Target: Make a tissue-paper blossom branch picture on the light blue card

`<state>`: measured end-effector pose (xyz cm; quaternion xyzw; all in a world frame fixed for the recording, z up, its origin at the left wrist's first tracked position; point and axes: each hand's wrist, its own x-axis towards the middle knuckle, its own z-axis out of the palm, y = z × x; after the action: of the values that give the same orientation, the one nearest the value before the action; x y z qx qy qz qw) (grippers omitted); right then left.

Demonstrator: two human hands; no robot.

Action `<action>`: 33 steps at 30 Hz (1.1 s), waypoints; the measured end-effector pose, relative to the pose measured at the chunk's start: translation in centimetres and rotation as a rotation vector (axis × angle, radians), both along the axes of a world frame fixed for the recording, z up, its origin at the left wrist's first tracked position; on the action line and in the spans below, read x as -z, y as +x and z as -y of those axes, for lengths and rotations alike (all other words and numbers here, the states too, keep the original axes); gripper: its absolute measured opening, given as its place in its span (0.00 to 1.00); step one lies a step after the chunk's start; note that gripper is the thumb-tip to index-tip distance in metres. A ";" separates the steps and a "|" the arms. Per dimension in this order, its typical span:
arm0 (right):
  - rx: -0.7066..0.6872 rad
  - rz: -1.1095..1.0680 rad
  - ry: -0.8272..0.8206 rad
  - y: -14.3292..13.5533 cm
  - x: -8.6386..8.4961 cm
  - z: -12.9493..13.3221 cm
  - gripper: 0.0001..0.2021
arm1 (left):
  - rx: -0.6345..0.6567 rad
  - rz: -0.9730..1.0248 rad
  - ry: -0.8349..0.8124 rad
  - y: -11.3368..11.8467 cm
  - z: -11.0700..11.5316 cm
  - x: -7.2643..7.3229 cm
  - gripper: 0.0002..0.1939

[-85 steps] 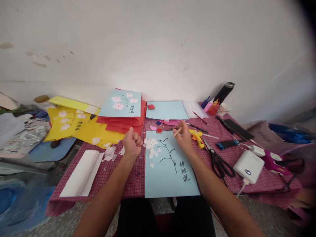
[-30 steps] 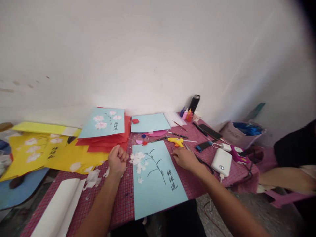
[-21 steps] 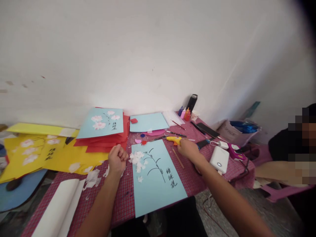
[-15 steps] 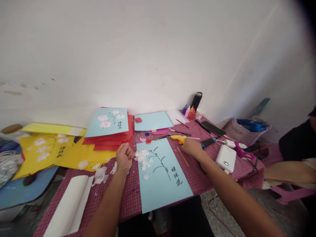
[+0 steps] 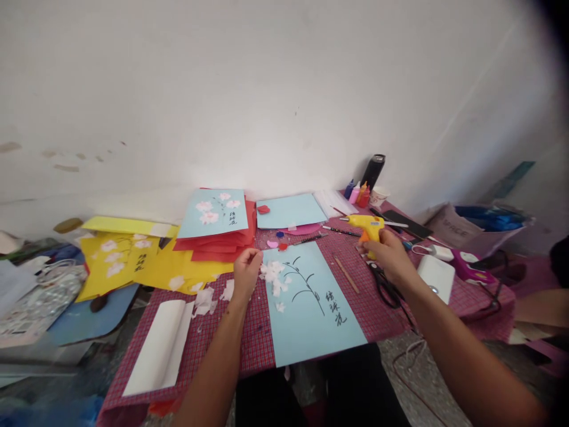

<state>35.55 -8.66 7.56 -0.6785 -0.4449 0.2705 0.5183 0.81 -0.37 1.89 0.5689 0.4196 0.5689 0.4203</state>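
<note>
My right hand (image 5: 389, 255) grips a yellow hot glue gun (image 5: 367, 223) by its handle, raised over the right part of the table, nozzle toward the left. A glue stick pokes out of its back end. My left hand (image 5: 248, 274) is closed in a pinch at the left edge of a light blue sheet (image 5: 311, 338); whatever its fingertips hold is hidden. Close beside it, white paper flowers (image 5: 273, 276) lie on the sheet, which also bears a drawn black branch (image 5: 304, 281) and brush-written characters (image 5: 334, 308).
Black scissors (image 5: 386, 287) and a wooden stick (image 5: 347, 274) lie right of the sheet. White paper scraps (image 5: 205, 301) and a folded white paper (image 5: 155, 350) are at left. Behind stand finished flower sheets (image 5: 217, 213), paint bottles (image 5: 354, 193) and a black flask (image 5: 372, 172). A white power bank (image 5: 435, 277) sits right.
My right hand has lifted the glue gun off the table, its nozzle pointing left. My left hand stays pinched by the white flowers. The view has shifted left.
</note>
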 end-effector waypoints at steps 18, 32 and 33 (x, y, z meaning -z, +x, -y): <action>-0.249 -0.779 -0.028 -4.7 1.9 5.9 0.12 | -0.059 -0.919 0.388 0.8 -0.2 2.0 0.07; -0.464 0.167 -0.277 -4.2 1.1 1.3 0.13 | -0.019 -0.627 0.294 0.1 -0.8 1.4 0.05; -0.476 0.223 -0.272 -4.2 0.9 0.8 0.12 | -0.012 -0.572 0.273 0.1 -0.7 1.2 0.05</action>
<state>31.33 -9.42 6.66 -0.6439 -0.6051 0.3655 0.2925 0.92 0.38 0.67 0.7544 0.4437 0.4397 0.2015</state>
